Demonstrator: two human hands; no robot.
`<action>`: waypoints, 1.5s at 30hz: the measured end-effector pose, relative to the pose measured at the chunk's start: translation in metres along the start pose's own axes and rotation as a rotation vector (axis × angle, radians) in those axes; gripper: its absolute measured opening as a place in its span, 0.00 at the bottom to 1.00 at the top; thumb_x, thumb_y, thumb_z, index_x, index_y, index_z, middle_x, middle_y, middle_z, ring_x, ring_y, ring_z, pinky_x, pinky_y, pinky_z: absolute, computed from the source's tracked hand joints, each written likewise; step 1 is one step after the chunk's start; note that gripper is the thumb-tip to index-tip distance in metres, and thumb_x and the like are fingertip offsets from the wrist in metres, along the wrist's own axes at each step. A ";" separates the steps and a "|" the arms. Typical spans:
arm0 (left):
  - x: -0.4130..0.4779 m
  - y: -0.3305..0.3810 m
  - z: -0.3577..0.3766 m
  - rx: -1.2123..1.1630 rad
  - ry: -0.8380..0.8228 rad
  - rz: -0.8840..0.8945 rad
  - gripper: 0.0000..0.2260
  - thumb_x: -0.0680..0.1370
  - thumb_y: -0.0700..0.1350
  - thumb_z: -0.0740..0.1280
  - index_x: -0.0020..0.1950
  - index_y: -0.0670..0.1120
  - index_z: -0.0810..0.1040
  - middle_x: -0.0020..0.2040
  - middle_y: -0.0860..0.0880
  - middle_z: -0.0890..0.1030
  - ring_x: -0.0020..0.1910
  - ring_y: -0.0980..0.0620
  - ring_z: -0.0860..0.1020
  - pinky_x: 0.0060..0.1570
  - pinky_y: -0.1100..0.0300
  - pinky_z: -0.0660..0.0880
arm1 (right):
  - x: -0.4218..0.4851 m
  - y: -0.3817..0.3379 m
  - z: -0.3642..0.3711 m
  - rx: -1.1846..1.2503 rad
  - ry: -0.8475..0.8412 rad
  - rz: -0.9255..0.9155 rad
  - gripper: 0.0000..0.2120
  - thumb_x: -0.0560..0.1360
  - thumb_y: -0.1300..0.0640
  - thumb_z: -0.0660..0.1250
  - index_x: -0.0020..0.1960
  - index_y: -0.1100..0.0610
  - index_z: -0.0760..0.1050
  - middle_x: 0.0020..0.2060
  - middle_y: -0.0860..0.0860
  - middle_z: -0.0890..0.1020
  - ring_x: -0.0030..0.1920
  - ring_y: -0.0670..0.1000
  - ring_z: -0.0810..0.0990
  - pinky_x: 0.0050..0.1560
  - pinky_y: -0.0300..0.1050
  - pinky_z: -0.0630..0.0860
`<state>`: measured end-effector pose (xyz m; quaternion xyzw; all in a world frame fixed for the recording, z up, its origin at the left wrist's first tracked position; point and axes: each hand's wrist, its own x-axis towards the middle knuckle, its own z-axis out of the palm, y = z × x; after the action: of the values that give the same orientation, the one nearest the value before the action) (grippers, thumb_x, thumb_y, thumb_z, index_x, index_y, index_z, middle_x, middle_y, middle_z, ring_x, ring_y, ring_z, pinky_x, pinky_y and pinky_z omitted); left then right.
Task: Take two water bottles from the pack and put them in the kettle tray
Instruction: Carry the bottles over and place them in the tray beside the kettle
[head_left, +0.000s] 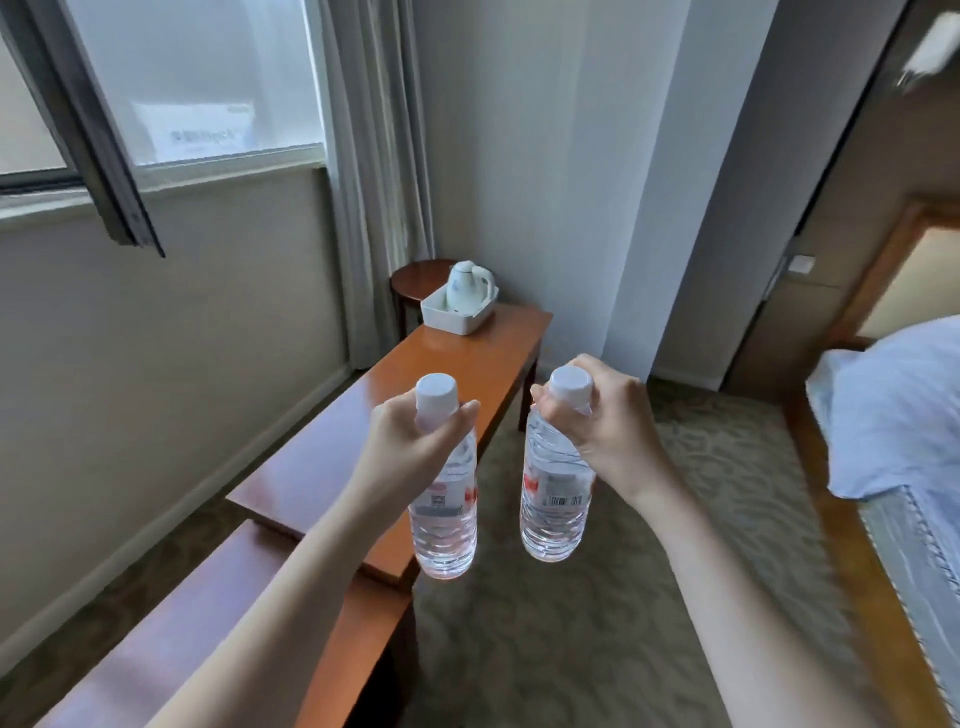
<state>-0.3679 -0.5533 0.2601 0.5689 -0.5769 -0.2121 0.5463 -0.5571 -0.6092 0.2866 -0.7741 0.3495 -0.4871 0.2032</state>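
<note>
The step in hand looked like the carry: both bottles were out of the pack, which was nowhere in view, and neither had reached the tray. On the left, the left hand was raised at the end of an outstretched forearm, its fingers wrapped tight round the neck just under the white cap, so the left bottle hung upright over the near edge of the tabletop. Beside it but apart, the right bottle hung upright over the carpet, gripped the same way by the right hand, fingers curled closed over its shoulder and neck. The kettle tray stood well apart from both, at the far end of the tabletop near its back corner, with the white kettle filling its right part. The next move would likely call for walking forward, then lowering each bottle upright into the free left part beside the kettle; whether both fit there could not be told.
</note>
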 end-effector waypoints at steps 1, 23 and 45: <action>0.011 0.000 0.014 -0.001 -0.025 0.008 0.20 0.71 0.57 0.67 0.40 0.38 0.79 0.36 0.42 0.83 0.34 0.53 0.82 0.33 0.67 0.75 | 0.004 0.011 -0.010 -0.014 0.020 0.017 0.16 0.70 0.47 0.68 0.31 0.51 0.64 0.24 0.45 0.68 0.26 0.44 0.67 0.27 0.32 0.62; 0.356 -0.067 0.265 -0.112 -0.271 0.137 0.15 0.74 0.54 0.68 0.41 0.42 0.78 0.37 0.47 0.83 0.38 0.56 0.82 0.40 0.56 0.81 | 0.232 0.276 -0.098 -0.188 0.234 0.229 0.14 0.72 0.57 0.71 0.34 0.64 0.70 0.28 0.54 0.72 0.31 0.48 0.69 0.32 0.41 0.66; 0.699 -0.209 0.376 -0.018 0.092 0.009 0.13 0.74 0.56 0.67 0.40 0.47 0.79 0.36 0.47 0.82 0.39 0.52 0.82 0.39 0.55 0.80 | 0.589 0.602 -0.027 0.071 -0.159 0.115 0.17 0.72 0.49 0.70 0.37 0.61 0.69 0.35 0.66 0.79 0.41 0.66 0.81 0.38 0.58 0.77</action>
<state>-0.4363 -1.3710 0.2327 0.5704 -0.5518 -0.1885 0.5785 -0.6222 -1.4490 0.2652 -0.7814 0.3586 -0.4236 0.2853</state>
